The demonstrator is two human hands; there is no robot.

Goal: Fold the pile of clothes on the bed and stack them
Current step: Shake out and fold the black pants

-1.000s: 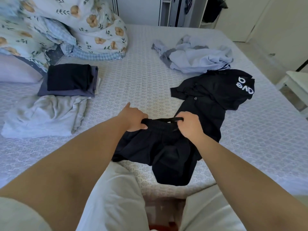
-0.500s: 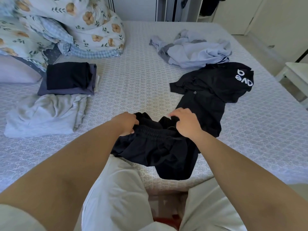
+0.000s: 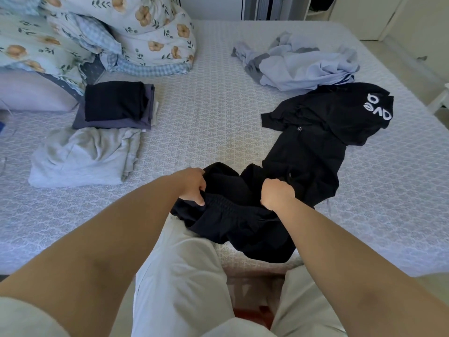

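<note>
Head view: both hands, left hand point(image 3: 192, 184) and right hand point(image 3: 277, 194), fingers clenched on crosswise waistband of black shorts point(image 3: 243, 222).

Only readable text: white letters on the black garment point(image 3: 340, 113) lying at about 2 o'clock on the bed point(image 3: 218, 105). Print sits at the garment's far right edge, upside down to the camera, two stacked rows. Lower row reads "ove" when flipped, partial, cut off by a fold. Upper row shows two rounded letters, maybe "a" plus one more, not legible. Small pale round mark on the same garment near its middle, 1 o'clock, too small to read. No other labels, brands or numbers legible anywhere.
</note>
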